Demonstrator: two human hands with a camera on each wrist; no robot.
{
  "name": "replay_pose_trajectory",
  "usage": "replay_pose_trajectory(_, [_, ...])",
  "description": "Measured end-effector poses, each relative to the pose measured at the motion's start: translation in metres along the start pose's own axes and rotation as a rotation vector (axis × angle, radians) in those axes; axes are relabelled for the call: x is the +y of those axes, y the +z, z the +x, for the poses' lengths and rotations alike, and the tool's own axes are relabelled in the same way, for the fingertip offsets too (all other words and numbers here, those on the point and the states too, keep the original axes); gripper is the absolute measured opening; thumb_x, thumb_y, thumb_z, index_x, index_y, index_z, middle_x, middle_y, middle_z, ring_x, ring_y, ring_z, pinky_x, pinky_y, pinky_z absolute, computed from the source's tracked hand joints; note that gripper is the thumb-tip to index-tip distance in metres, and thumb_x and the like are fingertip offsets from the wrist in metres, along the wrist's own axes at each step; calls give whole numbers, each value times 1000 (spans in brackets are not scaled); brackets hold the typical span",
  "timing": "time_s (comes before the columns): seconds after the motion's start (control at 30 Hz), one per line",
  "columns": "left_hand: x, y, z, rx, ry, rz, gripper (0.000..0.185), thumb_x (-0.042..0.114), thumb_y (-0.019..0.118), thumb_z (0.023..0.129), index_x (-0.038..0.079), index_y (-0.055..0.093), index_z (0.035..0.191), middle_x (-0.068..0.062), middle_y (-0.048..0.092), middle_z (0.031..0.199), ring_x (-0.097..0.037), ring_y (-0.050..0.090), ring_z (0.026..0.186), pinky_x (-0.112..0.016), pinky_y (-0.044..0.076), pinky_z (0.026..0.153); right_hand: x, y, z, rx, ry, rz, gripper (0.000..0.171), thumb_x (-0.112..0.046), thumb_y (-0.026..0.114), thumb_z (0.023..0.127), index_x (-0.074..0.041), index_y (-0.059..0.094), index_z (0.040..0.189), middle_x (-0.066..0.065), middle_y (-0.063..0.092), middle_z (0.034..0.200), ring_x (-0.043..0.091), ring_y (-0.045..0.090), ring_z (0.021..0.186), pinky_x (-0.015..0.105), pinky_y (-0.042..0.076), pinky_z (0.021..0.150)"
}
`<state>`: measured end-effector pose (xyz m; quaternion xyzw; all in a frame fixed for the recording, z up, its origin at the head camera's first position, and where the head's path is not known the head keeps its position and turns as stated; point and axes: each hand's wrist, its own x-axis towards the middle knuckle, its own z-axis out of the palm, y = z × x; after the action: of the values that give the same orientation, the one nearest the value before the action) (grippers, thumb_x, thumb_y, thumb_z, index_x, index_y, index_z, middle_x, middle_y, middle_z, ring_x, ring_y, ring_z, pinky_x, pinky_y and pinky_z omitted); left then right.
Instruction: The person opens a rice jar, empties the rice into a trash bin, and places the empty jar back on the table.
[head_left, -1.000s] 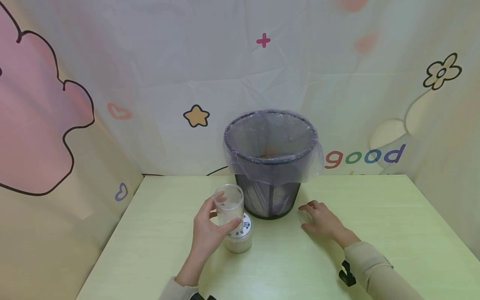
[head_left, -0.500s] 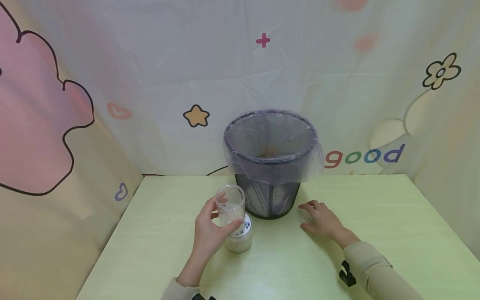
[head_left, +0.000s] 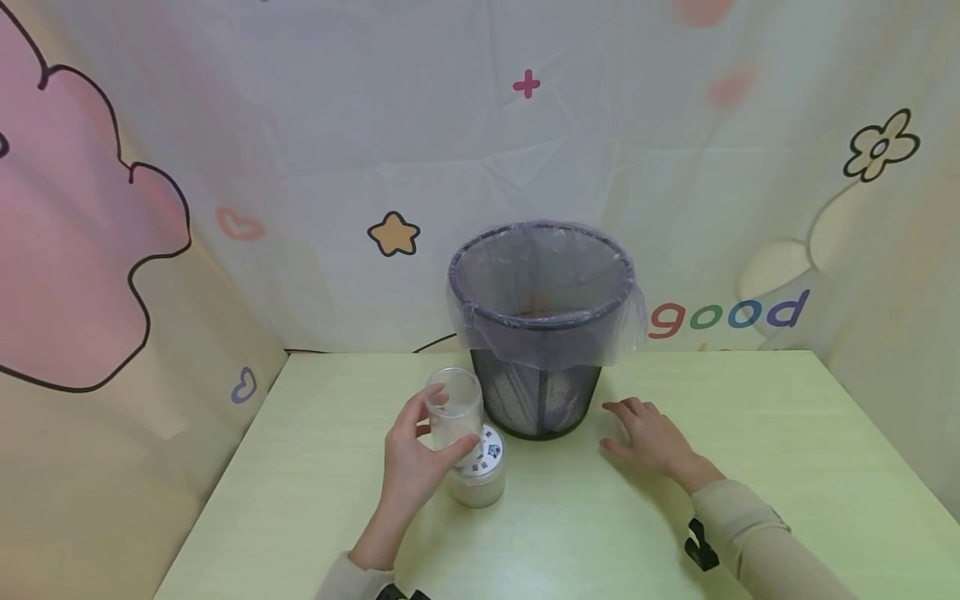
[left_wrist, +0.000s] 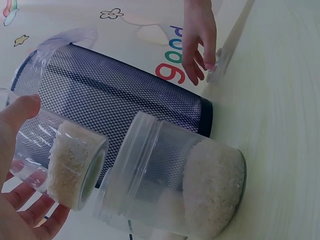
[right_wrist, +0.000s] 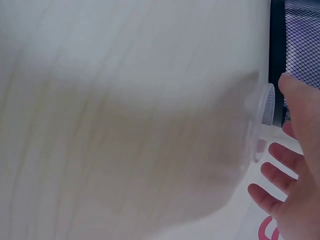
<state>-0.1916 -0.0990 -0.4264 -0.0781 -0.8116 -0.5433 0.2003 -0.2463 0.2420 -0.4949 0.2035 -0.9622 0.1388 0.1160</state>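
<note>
My left hand (head_left: 418, 454) grips a clear open jar (head_left: 455, 408) between thumb and fingers, raised above the table. Rice (left_wrist: 75, 162) fills its lower part in the left wrist view. Just behind and below it stands a wider clear jar (head_left: 477, 492), also part filled with rice (left_wrist: 215, 187), its lid (head_left: 491, 450) white with small printed figures. To the right, my right hand (head_left: 648, 437) is low over the table with its fingers spread. A clear round lid (right_wrist: 262, 120) lies on the table beside its fingertips, with a gap between thumb and lid.
A black mesh waste bin (head_left: 542, 400) with a translucent purple liner (head_left: 555, 346) stands at the back middle, between and beyond the hands. Behind the pale wooden table (head_left: 750, 417) hangs a printed cloth (head_left: 337, 100).
My right fingers have opened from the clear lid and now stand apart from it. The left hand with the jar has shifted slightly left; bin and wide jar stay put.
</note>
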Motion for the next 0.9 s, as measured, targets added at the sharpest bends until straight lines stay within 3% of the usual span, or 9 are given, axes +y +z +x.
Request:
replay_pose_trajectory(0.37, [-4,-5,6,13,27,34,68,22,85,63,16,53,123,1,61,112,-15,56,96,-37,50,79,7,-17,10,93,-64,-39,32,-21,70,79,-3,63,105,11,61,97,32,58,87,45,50,75])
replay_pose_trajectory(0.9, [-1,-21,24,16,81,100,67,21,84,64,15,53,123,1,61,111,-15,55,97,-35,49,78,11,-56,22,31,-88,-90,19,-12,68,79,-5,61,95,7,59,82,21,59,68,36,49,58])
